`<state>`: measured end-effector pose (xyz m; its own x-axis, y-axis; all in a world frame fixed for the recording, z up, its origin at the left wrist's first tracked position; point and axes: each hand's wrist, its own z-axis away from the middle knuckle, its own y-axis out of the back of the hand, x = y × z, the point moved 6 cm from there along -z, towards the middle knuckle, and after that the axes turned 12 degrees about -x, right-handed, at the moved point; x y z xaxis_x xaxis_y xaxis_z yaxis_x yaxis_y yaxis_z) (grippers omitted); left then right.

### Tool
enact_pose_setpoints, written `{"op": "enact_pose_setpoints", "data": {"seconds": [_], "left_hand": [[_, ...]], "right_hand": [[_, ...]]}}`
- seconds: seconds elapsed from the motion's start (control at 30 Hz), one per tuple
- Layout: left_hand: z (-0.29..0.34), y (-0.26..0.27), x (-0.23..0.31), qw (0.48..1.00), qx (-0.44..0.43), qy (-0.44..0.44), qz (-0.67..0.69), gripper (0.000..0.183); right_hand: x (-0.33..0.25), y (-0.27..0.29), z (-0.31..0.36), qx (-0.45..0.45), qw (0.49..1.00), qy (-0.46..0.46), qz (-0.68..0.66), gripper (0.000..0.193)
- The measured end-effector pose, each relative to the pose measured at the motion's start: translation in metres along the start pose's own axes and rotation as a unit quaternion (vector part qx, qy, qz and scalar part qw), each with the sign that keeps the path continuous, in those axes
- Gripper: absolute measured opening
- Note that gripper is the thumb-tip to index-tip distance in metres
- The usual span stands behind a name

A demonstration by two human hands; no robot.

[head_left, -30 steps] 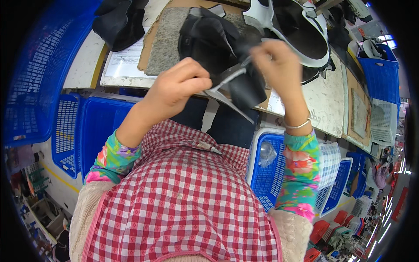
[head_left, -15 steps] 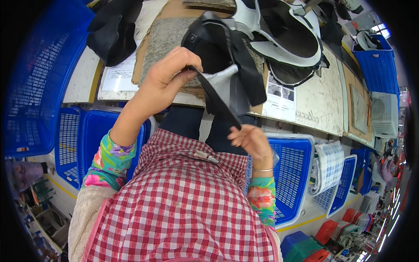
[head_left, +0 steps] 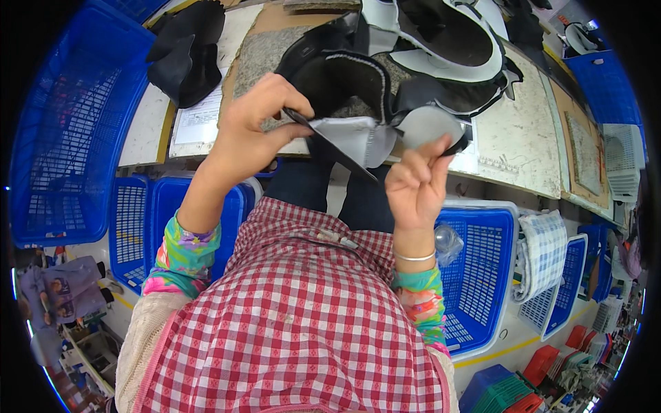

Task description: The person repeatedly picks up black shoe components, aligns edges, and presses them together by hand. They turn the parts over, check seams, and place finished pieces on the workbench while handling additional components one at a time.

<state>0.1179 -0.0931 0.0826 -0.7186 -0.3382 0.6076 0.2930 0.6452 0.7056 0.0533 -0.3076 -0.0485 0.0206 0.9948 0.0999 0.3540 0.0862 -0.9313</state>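
Note:
A black shoe upper (head_left: 348, 141) with pale grey lining hangs over the table's near edge, its flaps spread apart. My left hand (head_left: 258, 124) is closed on one flap, pinching its edge between thumb and fingers. My right hand (head_left: 421, 180) is closed on the edge of another flap (head_left: 427, 125), whose grey inner face is turned outward. Further back on the right lie more black uppers with a white padded rim (head_left: 475, 74), partly overlapping the held one. Exactly where the pieces separate is hard to see.
The worktable (head_left: 513, 138) carries a grey felt-topped board (head_left: 265, 51), a printed sheet (head_left: 196, 129) and stacked black pieces (head_left: 184, 62) at the left. Blue crates stand at the far left (head_left: 72, 138) and below the table (head_left: 475, 275). A checked cloth (head_left: 540, 251) hangs on a crate at right.
My right hand has moved up and right, drawing a flap outward and showing its grey face. My left hand keeps its pinch. The upper now lies more opened.

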Motion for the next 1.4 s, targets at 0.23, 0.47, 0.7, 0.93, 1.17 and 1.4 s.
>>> {"op": "enact_pose_setpoints", "data": {"seconds": [0.23,0.47,0.7,0.93,1.17,1.4], "left_hand": [[0.0,-0.018,0.014,0.99,0.009,-0.117,-0.08,0.032],[0.02,-0.03,-0.014,0.987,0.036,-0.132,-0.083,0.036],[0.027,-0.04,-0.033,0.983,0.031,-0.144,-0.114,0.042],[0.034,-0.035,-0.037,0.978,0.062,-0.166,-0.107,0.037],[0.034,-0.031,-0.024,0.977,0.088,-0.158,-0.116,0.032],[0.037,-0.029,-0.027,0.978,0.122,-0.103,-0.136,0.03]], "right_hand": [[0.034,-0.083,-0.036,-0.303,0.342,-0.02,0.89,0.043],[0.04,-0.064,-0.037,-0.259,0.158,0.031,0.952,0.029],[0.037,-0.051,-0.034,-0.248,0.155,0.106,0.95,0.03],[0.033,-0.055,-0.036,-0.29,0.173,0.12,0.933,0.023],[0.037,-0.07,-0.036,-0.315,0.141,0.098,0.934,0.019],[0.042,-0.079,-0.029,-0.324,0.153,-0.084,0.93,0.033]]}}
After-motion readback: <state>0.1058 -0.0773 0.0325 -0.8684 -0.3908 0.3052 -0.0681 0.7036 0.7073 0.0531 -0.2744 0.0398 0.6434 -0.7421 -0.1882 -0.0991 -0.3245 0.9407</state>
